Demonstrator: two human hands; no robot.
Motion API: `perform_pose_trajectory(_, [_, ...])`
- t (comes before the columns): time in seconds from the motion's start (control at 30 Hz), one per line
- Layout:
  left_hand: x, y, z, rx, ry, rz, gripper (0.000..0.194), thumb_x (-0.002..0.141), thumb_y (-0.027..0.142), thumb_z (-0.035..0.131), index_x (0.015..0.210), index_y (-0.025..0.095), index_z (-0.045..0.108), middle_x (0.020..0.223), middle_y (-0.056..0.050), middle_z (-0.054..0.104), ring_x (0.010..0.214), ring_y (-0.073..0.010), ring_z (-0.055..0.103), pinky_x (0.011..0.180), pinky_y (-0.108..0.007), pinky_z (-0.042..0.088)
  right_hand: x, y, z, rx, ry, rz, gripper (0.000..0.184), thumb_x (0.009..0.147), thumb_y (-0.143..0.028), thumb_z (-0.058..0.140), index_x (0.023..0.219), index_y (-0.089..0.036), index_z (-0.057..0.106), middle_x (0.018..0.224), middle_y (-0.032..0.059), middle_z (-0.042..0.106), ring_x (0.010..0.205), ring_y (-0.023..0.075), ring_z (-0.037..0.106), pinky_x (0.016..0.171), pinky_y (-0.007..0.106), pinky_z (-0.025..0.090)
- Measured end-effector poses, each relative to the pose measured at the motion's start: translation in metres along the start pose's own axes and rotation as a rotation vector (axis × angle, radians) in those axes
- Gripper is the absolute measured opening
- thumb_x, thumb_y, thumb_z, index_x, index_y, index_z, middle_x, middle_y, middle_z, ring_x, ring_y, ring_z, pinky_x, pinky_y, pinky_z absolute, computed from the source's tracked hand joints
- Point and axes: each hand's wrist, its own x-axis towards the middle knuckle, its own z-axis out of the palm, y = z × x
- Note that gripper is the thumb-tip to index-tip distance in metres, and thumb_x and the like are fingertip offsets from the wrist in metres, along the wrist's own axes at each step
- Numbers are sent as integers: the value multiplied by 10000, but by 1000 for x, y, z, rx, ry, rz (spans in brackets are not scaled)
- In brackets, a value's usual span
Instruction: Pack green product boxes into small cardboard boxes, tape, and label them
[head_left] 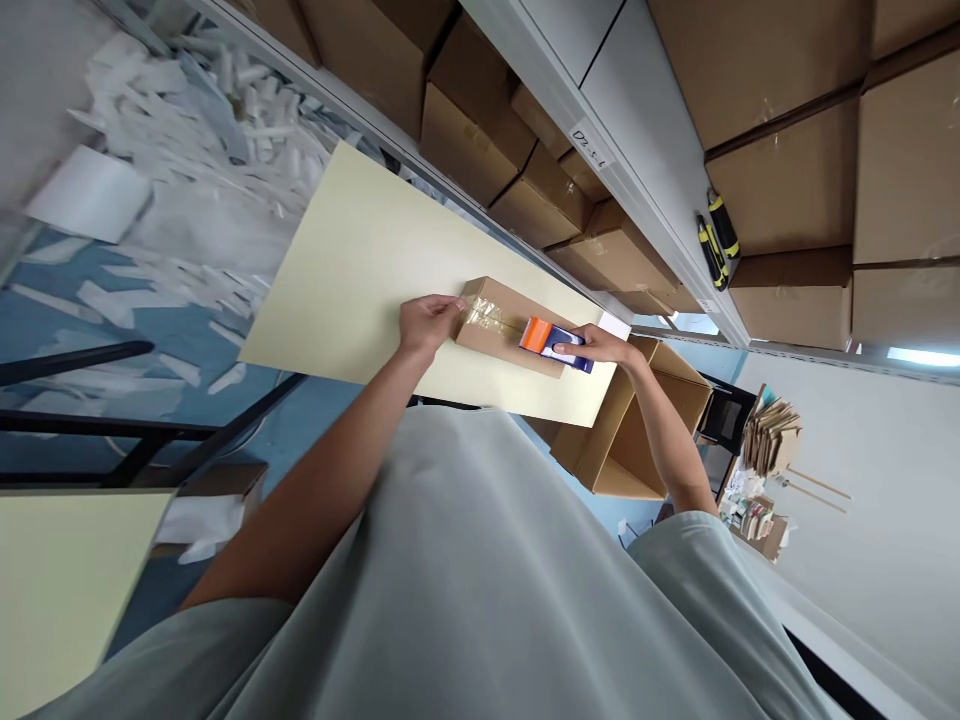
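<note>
A small brown cardboard box (501, 318) lies on a pale yellow tabletop (360, 270). My left hand (426, 322) presses on the box's left end, fingers curled over the edge where clear tape (484, 314) is stuck down. My right hand (600, 348) grips an orange and blue tape dispenser (551, 340) resting on the right part of the box top. A strip of clear tape runs along the box between the two hands.
Shelves stacked with brown cartons (480, 130) stand behind the table. An open empty carton (637, 430) sits to the right of the table. White paper scraps (187, 120) litter the blue floor. A black and yellow tool (716, 240) lies on a shelf. Black metal bars (112, 430) are at left.
</note>
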Motion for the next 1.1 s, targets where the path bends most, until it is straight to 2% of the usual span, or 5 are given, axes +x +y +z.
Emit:
perform_pose_trajectory(0.27, [-8,-16,-10,206,68,110,620,834,350,914,1401,149,763,1107,-87,770,946,-219,737,966,-387,618,-6,-6,10,-7,41,39,808,680,-919,877,870,-147,732,721,16,691,631,126,607,579,241,479])
perform_pose_trajectory(0.47, [-30,11,-4,345,-31,405,269,935,459,808,1004,205,863,1057,-83,816,810,-230,747,918,-398,601,-11,-12,22,-19,64,38,792,663,-934,846,838,-174,707,683,-22,623,633,134,575,576,251,449])
perform_pose_trajectory(0.63, [-37,16,9,305,-30,359,201,856,300,833,1032,204,849,1087,-74,806,812,-218,752,882,-376,610,-11,-11,28,-39,89,10,798,675,-961,809,789,-182,674,663,-28,588,619,122,533,579,259,413])
perform_pose_trajectory(0.93, [-35,4,20,212,122,279,268,846,294,869,1079,166,838,983,-64,788,848,-203,739,960,-394,645,-3,8,27,-18,82,-100,771,758,-920,813,805,-161,686,654,0,666,625,134,607,596,255,429])
perform_pose_trajectory(1.1, [-29,-2,21,245,150,264,300,838,274,895,1096,124,862,1127,-118,809,959,-214,758,991,-377,645,2,14,28,31,48,-187,714,827,-864,829,796,-162,701,655,13,731,604,132,637,614,244,486])
